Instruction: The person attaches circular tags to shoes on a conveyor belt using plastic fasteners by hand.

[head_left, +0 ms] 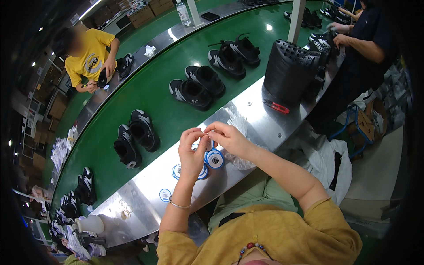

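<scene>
Over the metal bench edge, my left hand (191, 153) and my right hand (230, 140) meet fingertip to fingertip, both closed in a pinch. Between them hangs a small pale round tag (209, 145), partly covered by the fingers. Just below my hands, several round blue-and-white tags (215, 159) lie in a loose pile, some hidden behind my left hand and wrist. One more round tag (165, 194) lies apart, to the left of my left wrist. Right of the pile, a clear plastic bag (242, 160) rests on the bench near my right forearm.
Pairs of black-and-grey shoes (191, 93) stand along the green conveyor (170, 132). A black perforated container (289, 73) and a red cutter (280, 107) sit on the right. Rubber bands (126, 212) and a white bottle (92, 224) lie left. Co-workers (92, 57) handle shoes across and right.
</scene>
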`<state>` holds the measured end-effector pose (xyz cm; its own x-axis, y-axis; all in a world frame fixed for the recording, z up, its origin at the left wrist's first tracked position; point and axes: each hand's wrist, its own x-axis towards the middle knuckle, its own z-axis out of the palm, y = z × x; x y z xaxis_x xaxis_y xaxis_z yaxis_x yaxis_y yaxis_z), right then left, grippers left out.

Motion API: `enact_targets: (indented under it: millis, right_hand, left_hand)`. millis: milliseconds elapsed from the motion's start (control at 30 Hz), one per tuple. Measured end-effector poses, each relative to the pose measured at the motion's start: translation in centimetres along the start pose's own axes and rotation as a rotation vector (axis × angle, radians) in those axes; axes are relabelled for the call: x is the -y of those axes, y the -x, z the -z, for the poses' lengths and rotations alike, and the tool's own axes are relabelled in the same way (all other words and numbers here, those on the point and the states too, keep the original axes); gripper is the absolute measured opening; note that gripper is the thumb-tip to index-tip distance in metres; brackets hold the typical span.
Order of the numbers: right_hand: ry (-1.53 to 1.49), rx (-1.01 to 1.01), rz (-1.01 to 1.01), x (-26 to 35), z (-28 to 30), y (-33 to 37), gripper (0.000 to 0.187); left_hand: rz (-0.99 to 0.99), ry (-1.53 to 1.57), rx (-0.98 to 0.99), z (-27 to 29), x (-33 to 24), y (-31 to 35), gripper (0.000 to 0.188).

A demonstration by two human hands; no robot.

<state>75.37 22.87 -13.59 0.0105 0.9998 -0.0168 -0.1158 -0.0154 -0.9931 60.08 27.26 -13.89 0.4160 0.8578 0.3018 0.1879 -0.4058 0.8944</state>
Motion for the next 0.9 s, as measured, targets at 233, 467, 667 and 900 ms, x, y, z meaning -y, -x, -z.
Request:
enact_targets:
  millis: [233,467,667,900]
  right_hand:
    - [0.207,0.03,0.048,-0.8,2.6,-2.7,0.014]
    - [0.701,-0.081,0.363,-1.3,5.1,-5.5,0.009]
    - [1.133,-0.334,0.336,-3.4,8.3,-9.8,0.008]
    - [1.132,-0.349,0.237,-4.3,8.2,-10.9,0.009]
  left_hand:
    - [0.074,0.061,0.016,-0.3,-0.2,-3.2,0.007]
    - [0.066,0.009,0.065,-1.8,2.2,-6.2,0.01]
    - [0.326,0.126,-0.096,-4.4,7.2,-9.6,0.013]
    - [0.455,0.387,-0.296,-7.3,7.7,-10.8,0.014]
